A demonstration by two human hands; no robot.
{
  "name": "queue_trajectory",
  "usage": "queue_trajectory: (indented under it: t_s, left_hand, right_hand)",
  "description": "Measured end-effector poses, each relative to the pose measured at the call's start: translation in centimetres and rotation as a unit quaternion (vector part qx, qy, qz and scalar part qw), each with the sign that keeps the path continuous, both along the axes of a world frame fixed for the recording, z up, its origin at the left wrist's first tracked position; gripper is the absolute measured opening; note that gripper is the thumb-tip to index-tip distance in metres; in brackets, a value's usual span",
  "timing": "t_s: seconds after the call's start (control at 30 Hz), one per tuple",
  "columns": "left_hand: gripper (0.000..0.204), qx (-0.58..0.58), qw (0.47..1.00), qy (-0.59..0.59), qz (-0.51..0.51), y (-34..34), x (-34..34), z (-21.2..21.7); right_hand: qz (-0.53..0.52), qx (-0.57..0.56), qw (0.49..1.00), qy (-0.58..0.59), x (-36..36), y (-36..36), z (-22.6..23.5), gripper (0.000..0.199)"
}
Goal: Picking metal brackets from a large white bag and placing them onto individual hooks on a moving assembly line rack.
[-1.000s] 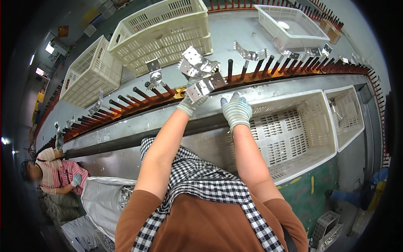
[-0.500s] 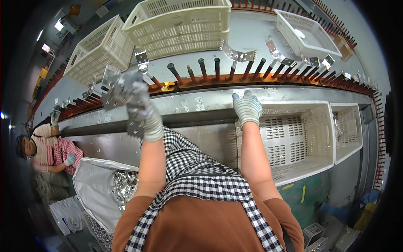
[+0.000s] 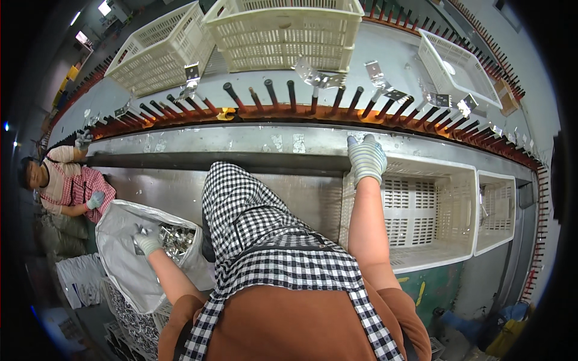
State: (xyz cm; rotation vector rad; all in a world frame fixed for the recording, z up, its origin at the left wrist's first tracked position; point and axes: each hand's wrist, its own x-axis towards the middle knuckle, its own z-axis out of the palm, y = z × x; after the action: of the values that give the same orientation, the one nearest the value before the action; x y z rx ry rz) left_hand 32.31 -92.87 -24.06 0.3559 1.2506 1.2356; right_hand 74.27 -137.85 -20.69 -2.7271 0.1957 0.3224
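My left hand (image 3: 146,242), in a pale knitted glove, reaches into a white lined sack (image 3: 117,225) at my left. Its fingers look spread apart, beside a heap of shiny metal pieces (image 3: 176,242) in the sack. At the front ledge (image 3: 241,139) of the conveyor, my right hand (image 3: 367,158), gloved with faint stripes, rests with its fingers stretched over the metal edge. Nothing shows in its grip. Past the ledge runs a row of upright dark-tipped rods (image 3: 271,90); bent metal brackets (image 3: 317,75) hang on some of them.
A cream plastic crate (image 3: 415,260) stands below my right forearm, with a smaller crate (image 3: 497,240) beside it. More crates (image 3: 280,42) stand beyond the rods, and a shallow white basket (image 3: 460,81) lies at far right. A co-worker (image 3: 72,186) in a pink checked apron is at far left.
My left hand has swung from above the ledge down into the sack, and the bunch of metal brackets it carried no longer shows in it. The right hand stays on the ledge.
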Motion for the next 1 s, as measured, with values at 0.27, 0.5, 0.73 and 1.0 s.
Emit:
queue_trajectory:
  t_s: [0.27, 0.5, 0.73, 1.0]
  left_hand:
    - [0.060, 0.092, 0.982, -0.095, -0.132, -1.5, 8.4, -6.2]
    - [0.029, 0.308, 0.853, -0.154, -0.392, -14.0, 26.9, 4.7]
    - [0.040, 0.313, 0.727, -0.130, -0.598, -24.0, 39.1, 5.4]
    - [0.026, 0.391, 0.737, -0.026, -0.551, -20.9, 46.1, 2.2]
  right_hand:
    - [-0.001, 0.009, 1.000, 0.002, 0.0, 0.0, 0.0, 0.057]
    - [-0.003, 0.015, 1.000, -0.016, 0.0, -0.1, -0.3, 0.057]
    - [-0.013, 0.033, 0.999, -0.011, -0.1, -0.2, 0.5, 0.057]
    - [-0.015, 0.047, 0.999, 0.000, 0.0, -0.2, 1.0, 0.058]
